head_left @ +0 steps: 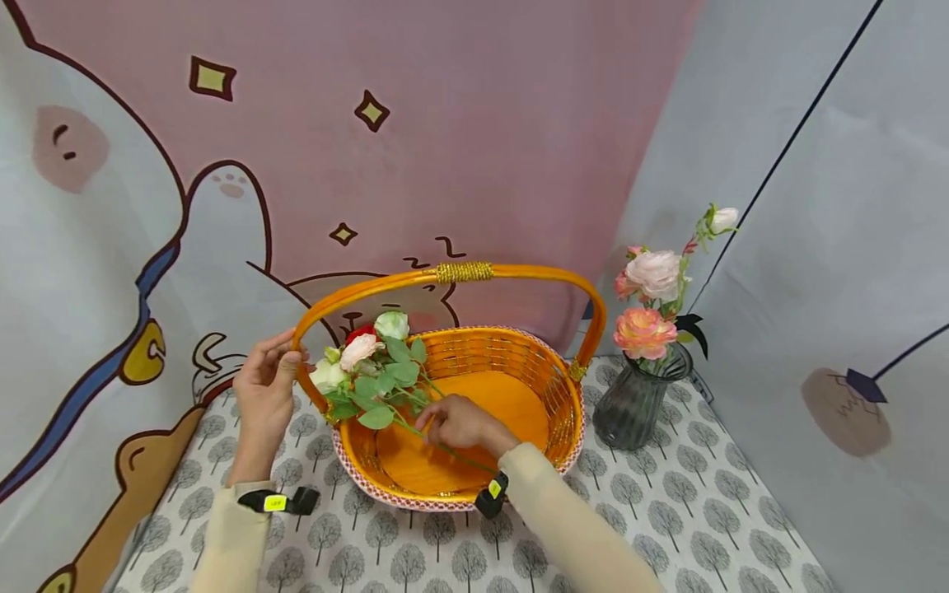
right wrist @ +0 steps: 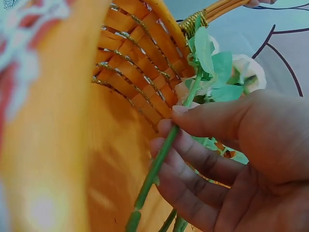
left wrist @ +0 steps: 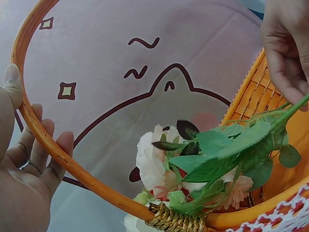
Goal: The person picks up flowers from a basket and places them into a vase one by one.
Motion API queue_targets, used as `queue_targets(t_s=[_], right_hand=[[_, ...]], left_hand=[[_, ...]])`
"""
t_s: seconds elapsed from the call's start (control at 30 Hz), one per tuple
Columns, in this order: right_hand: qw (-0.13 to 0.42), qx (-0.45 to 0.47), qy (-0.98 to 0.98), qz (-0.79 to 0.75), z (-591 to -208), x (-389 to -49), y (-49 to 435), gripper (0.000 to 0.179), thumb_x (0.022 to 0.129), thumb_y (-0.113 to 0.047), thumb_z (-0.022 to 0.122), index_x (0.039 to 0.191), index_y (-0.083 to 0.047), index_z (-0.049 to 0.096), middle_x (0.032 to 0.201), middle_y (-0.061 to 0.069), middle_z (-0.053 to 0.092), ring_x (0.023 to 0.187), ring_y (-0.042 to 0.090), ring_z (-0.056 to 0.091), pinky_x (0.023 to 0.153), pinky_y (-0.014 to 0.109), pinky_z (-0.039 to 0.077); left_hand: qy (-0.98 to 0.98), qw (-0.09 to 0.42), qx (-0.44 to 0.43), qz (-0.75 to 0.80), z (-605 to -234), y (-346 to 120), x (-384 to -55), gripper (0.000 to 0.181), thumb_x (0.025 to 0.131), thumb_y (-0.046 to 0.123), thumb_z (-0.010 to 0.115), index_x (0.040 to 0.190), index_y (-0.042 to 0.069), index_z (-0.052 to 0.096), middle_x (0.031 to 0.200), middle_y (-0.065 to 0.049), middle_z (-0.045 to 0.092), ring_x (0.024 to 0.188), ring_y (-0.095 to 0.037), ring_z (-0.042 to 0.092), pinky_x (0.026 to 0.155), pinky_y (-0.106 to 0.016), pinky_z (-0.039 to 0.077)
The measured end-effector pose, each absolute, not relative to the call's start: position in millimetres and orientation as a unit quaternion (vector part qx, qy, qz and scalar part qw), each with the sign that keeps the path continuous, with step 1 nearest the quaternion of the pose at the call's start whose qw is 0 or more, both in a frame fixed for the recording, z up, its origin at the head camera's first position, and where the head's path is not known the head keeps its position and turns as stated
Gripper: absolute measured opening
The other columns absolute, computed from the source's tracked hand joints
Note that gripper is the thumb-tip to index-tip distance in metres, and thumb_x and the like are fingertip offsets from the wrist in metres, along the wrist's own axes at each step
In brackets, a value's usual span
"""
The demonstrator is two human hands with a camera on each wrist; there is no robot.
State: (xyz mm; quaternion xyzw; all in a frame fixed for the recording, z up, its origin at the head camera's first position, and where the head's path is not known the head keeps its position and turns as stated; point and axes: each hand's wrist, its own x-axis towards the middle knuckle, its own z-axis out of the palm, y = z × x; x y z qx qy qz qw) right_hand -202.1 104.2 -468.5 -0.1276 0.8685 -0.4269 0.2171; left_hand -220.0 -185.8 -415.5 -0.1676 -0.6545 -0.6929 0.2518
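An orange woven basket [head_left: 511, 408] with a tall arched handle [head_left: 544, 276] stands on the cloth. My left hand [head_left: 265, 391] holds the left side of that handle, thumb on one side and fingers on the other. Over the basket's interior, my right hand [head_left: 469, 424] pinches a green flower stem [right wrist: 157, 169] between thumb and fingers. White roses [head_left: 329, 376], a pale pink flower [head_left: 361, 352] and a partly hidden red one [head_left: 360, 333] lean at the basket's left end. Their green leaves [left wrist: 227, 150] spread toward my right hand, and more stems run below it.
Right of the basket, a dark ribbed glass vase [head_left: 630, 408] holds pink flowers [head_left: 656, 274] and a peach bloom [head_left: 645, 333]. A tree-patterned cloth [head_left: 467, 564] covers the table. Printed curtain walls [head_left: 519, 123] close in the back and both sides.
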Motion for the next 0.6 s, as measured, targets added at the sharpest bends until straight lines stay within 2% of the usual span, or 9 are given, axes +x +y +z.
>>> queue_targets(t_s=[0.1,0.3,0.43,0.6], right_hand=[[0.205,-0.126,0.867,-0.436,-467.6,-200.0,104.6,0.032,0.092,0.004,0.057,0.109,-0.013,0.077,0.104,0.000,0.078,0.085,0.013,0.070,0.057,0.026,0.038],[0.186,-0.121,0.873,-0.434,-462.5,-199.5,105.8,0.029,0.095,-0.001,0.056,0.110,-0.015,0.077,0.110,0.001,0.075,0.080,0.016,0.063,0.057,0.025,0.041],[0.182,-0.127,0.871,-0.438,-463.2,-199.8,105.3,0.026,0.098,-0.004,0.057,0.113,-0.013,0.076,0.103,0.005,0.076,0.084,0.022,0.068,0.057,0.025,0.046],[0.172,-0.127,0.871,-0.443,-467.9,-196.3,105.2,0.022,0.100,-0.007,0.060,0.114,-0.013,0.075,0.098,0.003,0.074,0.083,0.019,0.068,0.058,0.026,0.050]], left_hand=[[-0.645,0.248,-0.173,-0.702,-415.0,-186.6,-219.0,0.033,0.102,0.003,0.058,0.133,-0.005,0.063,0.102,-0.001,0.071,0.090,-0.008,0.067,0.082,-0.016,0.060],[-0.632,0.243,-0.182,-0.713,-414.3,-186.6,-220.3,0.033,0.102,0.004,0.059,0.134,-0.005,0.062,0.102,-0.005,0.070,0.089,-0.009,0.067,0.080,-0.018,0.062],[-0.637,0.244,-0.180,-0.709,-414.3,-187.4,-220.7,0.033,0.102,0.002,0.058,0.134,-0.005,0.062,0.103,-0.004,0.071,0.091,-0.010,0.067,0.081,-0.019,0.062],[-0.644,0.240,-0.175,-0.705,-416.1,-188.0,-219.5,0.033,0.102,0.001,0.057,0.134,-0.005,0.062,0.103,0.001,0.071,0.092,-0.011,0.066,0.084,-0.020,0.060]])
